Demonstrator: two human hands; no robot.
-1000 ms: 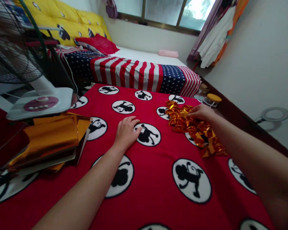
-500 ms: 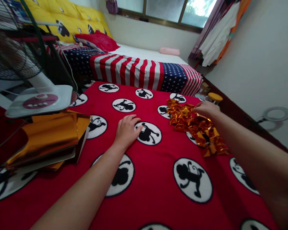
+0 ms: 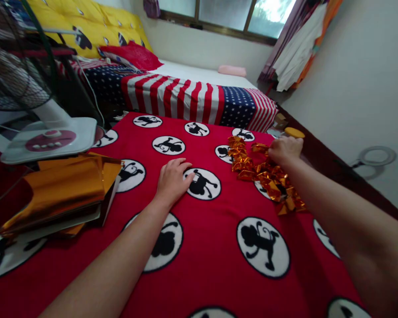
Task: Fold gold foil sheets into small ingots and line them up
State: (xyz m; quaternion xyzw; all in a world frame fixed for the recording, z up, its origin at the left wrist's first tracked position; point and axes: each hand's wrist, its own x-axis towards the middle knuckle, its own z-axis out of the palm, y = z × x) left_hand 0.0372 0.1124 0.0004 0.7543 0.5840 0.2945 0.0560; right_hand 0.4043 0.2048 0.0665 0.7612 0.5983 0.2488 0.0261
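Right hand [image 3: 285,149] at folded foil pieces [image 3: 243,164], its grip hidden

The right hand reaches the far right part of the red cloth [image 3: 207,247], over the back of a loose cluster of shiny orange-gold foil pieces. Its fingers curl downward and the back of the hand covers their tips, so I cannot tell whether they pinch a piece or only touch one. The hand and forearm also hide part of the cluster's right side; glare and overlapping folds make single pieces hard to separate or count.

The left hand [image 3: 173,180] rests empty near the middle of the cloth, palm down and open, fingers loosely bent, the thumb over the edge of a printed white oval. Its palm is out of sight. Both forearms run out of the picture.

At the left, a stack of foil sheets [image 3: 68,183] lies on the cloth, uneven, with pale layers showing between the orange ones; its lower left corner is dim and blurred. Just behind it is the pale base of a fan [image 3: 55,140], whose wire cage is cut off by the left edge. The cloth covers whatever supports it.

Beyond stands a bed [image 3: 182,97] with a striped and starred cover and a red pillow [image 3: 134,56]. A yellow round object [image 3: 294,132] is partly hidden behind the right hand.
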